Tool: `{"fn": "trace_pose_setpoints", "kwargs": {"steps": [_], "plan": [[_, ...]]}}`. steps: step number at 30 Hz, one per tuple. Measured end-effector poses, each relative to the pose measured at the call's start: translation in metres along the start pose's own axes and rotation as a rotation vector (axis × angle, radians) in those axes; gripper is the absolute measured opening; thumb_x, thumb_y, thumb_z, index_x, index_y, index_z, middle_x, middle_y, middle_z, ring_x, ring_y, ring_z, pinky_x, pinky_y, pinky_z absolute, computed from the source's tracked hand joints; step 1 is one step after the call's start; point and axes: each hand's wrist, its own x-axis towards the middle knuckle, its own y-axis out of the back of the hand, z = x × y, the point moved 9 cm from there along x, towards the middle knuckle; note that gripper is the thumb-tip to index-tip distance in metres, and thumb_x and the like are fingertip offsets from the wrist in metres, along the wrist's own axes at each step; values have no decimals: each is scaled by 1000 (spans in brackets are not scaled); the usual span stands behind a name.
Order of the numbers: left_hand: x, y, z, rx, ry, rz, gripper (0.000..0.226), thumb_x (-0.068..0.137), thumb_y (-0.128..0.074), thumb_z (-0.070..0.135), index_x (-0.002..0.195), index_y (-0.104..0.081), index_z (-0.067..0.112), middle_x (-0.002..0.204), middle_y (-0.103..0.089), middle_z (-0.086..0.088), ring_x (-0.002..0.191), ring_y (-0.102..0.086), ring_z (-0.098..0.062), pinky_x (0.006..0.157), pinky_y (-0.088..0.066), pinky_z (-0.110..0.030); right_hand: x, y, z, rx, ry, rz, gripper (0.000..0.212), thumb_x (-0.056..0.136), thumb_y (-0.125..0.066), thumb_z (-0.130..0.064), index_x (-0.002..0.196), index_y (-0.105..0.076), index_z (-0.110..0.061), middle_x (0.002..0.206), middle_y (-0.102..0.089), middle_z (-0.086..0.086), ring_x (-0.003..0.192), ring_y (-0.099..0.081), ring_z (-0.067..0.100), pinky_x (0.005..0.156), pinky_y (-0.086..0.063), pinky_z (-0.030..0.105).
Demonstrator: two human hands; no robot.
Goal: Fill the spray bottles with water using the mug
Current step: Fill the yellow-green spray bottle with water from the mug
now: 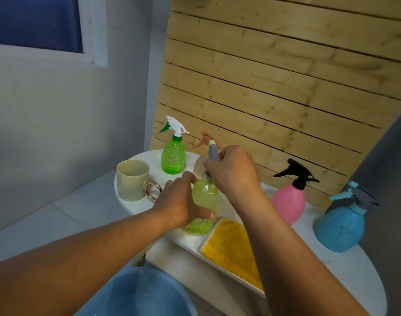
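Gripping the yellow-green spray bottle [204,201] around its belly, the left hand [181,204] steadies it upright near the front edge of the white tabletop [345,265], thumb curled across the near side. The right hand [233,172] sits directly above, fingers [214,166] wrapped round the grey sprayer head [213,152] at the bottle's neck — whether that head is screwed on or already loose cannot be told from this view. The bottle's long axis runs straight up into the right hand, so the coming move, most likely a twist or a lift of the head, turns about that vertical line while the left hand holds the body against it. The cream mug [132,180] stands just to the left, its ring handle turned toward the left hand, which is clearly the nearer one to it. A blue basin [140,293] lies below the tabletop edge; water in it cannot be made out. Behind stand a bright green bottle [173,158] and a clear bottle [198,166] with a peach sprayer, partly hidden; a pink bottle [288,201] and a blue bottle [341,226] wait on the right — a yellow cloth [231,247] lies between.
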Motion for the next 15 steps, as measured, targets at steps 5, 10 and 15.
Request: {"fn": "trace_pose_setpoints", "kwargs": {"steps": [5,10,15], "plan": [[6,-2,8,-84,-46,-100,92,63,-95,57,141,-54,29,119,-60,7,109,-58,-17,93,-52,-37,25,11,5,-126,-1,-104,25,89,-67,-44,86,-73,-20,84,-72,2,80,-68,27,67,-48,31],[29,-5,27,-215,-127,-86,73,79,-91,31,143,-57,19,100,-56,10,78,-55,-5,78,-48,-29,53,47,4,-122,86,-132,19,86,-76,-35,75,-75,-18,51,-60,-10,56,-50,14,63,-39,30],[56,-26,42,-369,-144,-149,76,86,-85,9,154,-49,15,118,-58,-1,89,-63,-18,99,-57,-44,87,68,10,-187,131,-195,14,85,-79,-28,85,-78,-14,66,-60,1,64,-50,18,58,-39,28]]}}
